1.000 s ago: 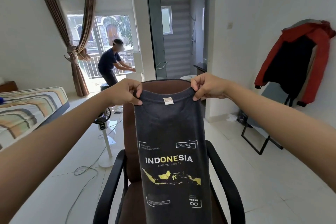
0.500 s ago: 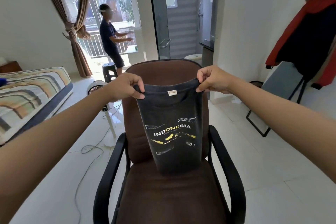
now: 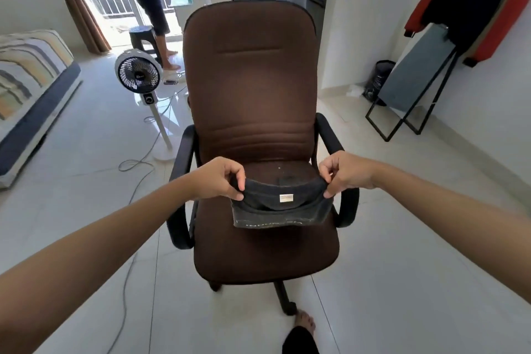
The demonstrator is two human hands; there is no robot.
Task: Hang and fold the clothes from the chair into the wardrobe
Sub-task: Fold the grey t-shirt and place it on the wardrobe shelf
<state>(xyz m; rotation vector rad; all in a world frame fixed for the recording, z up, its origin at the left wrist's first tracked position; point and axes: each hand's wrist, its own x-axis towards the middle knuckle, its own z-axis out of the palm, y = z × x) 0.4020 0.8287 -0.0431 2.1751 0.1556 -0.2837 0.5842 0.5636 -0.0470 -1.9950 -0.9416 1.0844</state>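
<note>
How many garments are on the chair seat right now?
1: a dark T-shirt, folded on the seat of the brown chair, its collar pinched by the left hand and right hand. No others visible.

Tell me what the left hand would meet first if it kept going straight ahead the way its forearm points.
Probably the chair's left armrest, just beyond the left hand pinching the dark T-shirt; depth is unclear, so it may pass above onto the brown backrest.

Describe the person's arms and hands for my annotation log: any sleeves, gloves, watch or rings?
Both forearms are bare right to the frame edges, so no sleeve shows. The left hand and the right hand wear no gloves. No watch or bracelet shows on either wrist, and no ring on the visible fingers. Low in the frame, a bare foot emerges from a dark trouser leg.
</note>
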